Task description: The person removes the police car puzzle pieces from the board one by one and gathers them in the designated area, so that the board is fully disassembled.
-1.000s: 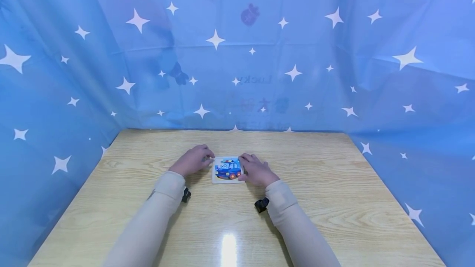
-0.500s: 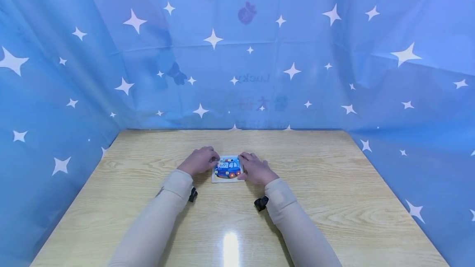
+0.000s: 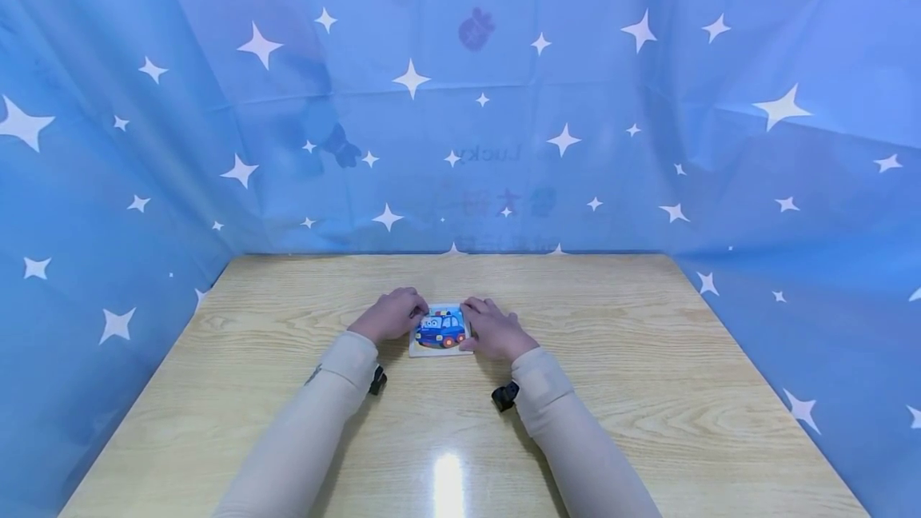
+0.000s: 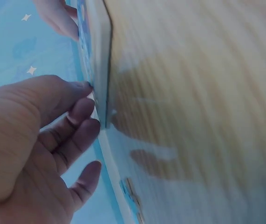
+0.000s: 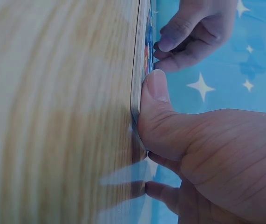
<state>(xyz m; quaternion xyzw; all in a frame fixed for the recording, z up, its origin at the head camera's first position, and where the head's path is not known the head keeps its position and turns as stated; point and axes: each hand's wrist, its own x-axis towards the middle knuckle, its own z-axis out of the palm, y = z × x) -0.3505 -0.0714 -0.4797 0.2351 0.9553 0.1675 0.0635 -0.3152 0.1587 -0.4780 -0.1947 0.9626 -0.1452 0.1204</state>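
Observation:
A square picture board (image 3: 442, 338) shows a blue cartoon car with a white border, probably a puzzle, and lies flat on the table. My right hand (image 3: 495, 328) holds its right end; in the right wrist view the thumb (image 5: 158, 91) lies along the board's near edge. At the upper left corner is my left hand (image 3: 392, 315). The left wrist view has its thumb tip (image 4: 84, 86) on the picture side, with two bent fingertips close by at the corner. Whether a loose piece is between them is hidden.
The wooden table (image 3: 619, 422) carries a bright light reflection near its front. Blue star-patterned cloth (image 3: 460, 142) hangs behind and along both sides. A small light-blue and brown thing (image 4: 130, 198) shows below the left fingers, too little visible to identify. Black devices are on both wrists.
My left hand has moved right, from just outside the board's left edge onto its upper left corner. The right hand has kept its hold, and the board stays nearly in place.

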